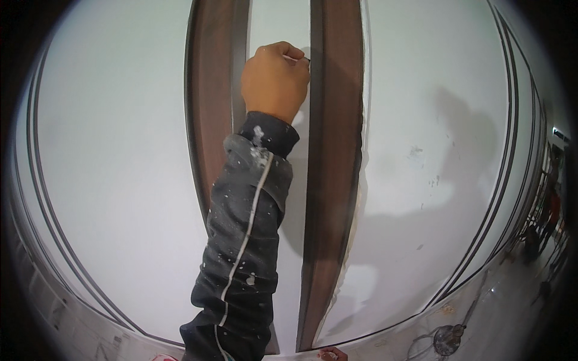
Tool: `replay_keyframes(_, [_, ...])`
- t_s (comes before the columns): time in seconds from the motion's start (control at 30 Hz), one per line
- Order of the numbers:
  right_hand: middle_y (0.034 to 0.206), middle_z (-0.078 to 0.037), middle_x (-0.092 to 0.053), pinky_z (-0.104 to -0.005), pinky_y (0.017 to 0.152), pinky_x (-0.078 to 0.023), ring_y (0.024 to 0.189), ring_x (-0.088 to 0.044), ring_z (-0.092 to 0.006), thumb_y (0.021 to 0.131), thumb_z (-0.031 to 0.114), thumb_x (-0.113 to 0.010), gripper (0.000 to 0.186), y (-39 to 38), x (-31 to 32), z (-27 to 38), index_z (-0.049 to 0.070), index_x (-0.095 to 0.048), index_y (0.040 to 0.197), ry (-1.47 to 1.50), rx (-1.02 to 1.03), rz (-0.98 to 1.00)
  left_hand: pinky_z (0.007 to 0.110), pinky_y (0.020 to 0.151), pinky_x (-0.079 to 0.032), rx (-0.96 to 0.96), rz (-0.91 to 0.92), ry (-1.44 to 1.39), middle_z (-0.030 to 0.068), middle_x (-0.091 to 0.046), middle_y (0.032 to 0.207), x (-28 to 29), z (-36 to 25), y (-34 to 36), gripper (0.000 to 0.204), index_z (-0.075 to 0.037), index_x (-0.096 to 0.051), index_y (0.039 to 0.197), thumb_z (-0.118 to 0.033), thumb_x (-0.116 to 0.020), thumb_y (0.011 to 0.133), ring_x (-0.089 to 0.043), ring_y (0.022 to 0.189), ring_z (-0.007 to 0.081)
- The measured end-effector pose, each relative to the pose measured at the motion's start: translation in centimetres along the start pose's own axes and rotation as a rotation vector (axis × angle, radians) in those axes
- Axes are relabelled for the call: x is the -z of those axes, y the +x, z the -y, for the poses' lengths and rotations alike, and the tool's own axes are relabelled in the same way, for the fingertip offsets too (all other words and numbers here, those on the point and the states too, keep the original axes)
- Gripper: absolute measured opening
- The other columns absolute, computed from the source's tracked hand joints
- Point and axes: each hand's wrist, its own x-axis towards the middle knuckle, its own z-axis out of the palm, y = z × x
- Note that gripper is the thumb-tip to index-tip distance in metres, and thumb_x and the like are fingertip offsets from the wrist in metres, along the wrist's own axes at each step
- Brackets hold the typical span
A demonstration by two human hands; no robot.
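My left hand (274,83) is raised against a narrow white strip of panel (280,27) between two brown wooden bands. Its back faces me, with the fingers curled into a pinch. A thin edge shows at the fingertips, with a small dark tip beside the right-hand brown band (337,120); what it is I cannot make out. The left sleeve is dark, with a pale stripe and white paint spots. At the lower edge, only a small part of my right hand (333,354) shows, its fingers mostly cut off by the frame.
Another brown band (212,90) runs left of my arm. Large white panels (120,150) with dark line trim flank both bands. The right band has a ragged pale edge. Smudges mark the right panel (421,180). A dark roundish object (448,340) lies on the floor, lower right.
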Motion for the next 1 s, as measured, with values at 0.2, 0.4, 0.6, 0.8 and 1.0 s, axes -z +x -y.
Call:
replay_keyframes(0.2, [0.085,-0.003,-0.069,-0.0235,0.056,-0.045,0.067,-0.056,-0.0071,0.090,0.012,-0.069,0.012,-0.3,0.6,-0.1,0.006,-0.071,0.100,0.043,0.019,-0.045,0.032,0.067,-0.055,0.036,0.029,-0.111,0.0083,-0.074,0.078,-0.6,1.2,0.2,0.022,-0.004,-0.077,0.091,-0.022,-0.075,0.078,-0.070,0.068,0.0184])
replay_keyframes(0.4, [0.084,-0.003,-0.069,-0.0241,0.056,-0.046,0.067,-0.057,-0.0076,0.089,0.013,-0.071,0.013,-0.3,0.0,0.1,0.006,-0.071,0.100,0.027,-0.017,-0.044,0.030,0.068,-0.054,0.041,0.008,-0.104,0.0086,-0.073,0.076,-0.4,0.6,0.1,0.022,-0.003,-0.077,0.091,-0.021,-0.075,0.079,-0.070,0.069,0.0178])
replay_keyframes(0.6, [0.086,-0.003,-0.069,-0.0255,0.061,-0.049,0.073,-0.061,-0.0100,0.089,0.013,-0.071,0.016,-0.2,-0.6,0.3,0.003,-0.070,0.102,0.061,-0.019,-0.048,0.030,0.067,-0.055,0.011,0.030,-0.157,0.0098,-0.074,0.078,-0.5,1.5,0.3,0.022,-0.001,-0.077,0.091,-0.021,-0.074,0.080,-0.071,0.068,0.0179])
replay_keyframes(0.8, [0.086,-0.004,-0.070,-0.0250,0.059,-0.050,0.070,-0.061,-0.0101,0.091,0.010,-0.067,0.015,-0.1,-0.4,-0.1,0.003,-0.069,0.105,0.107,0.014,-0.031,0.028,0.066,-0.055,0.036,0.057,-0.143,0.0112,-0.074,0.079,0.0,1.1,-0.1,0.022,-0.001,-0.077,0.093,-0.020,-0.074,0.082,-0.071,0.067,0.0182])
replay_keyframes(1.0, [0.085,-0.004,-0.069,-0.0238,0.051,-0.048,0.063,-0.059,-0.0092,0.091,0.012,-0.067,0.017,0.3,0.1,-0.4,0.005,-0.067,0.106,0.133,0.002,-0.034,0.029,0.066,-0.056,0.033,0.050,-0.151,0.0116,-0.074,0.079,0.0,1.0,-0.5,0.022,-0.001,-0.077,0.093,-0.020,-0.075,0.082,-0.071,0.067,0.0181])
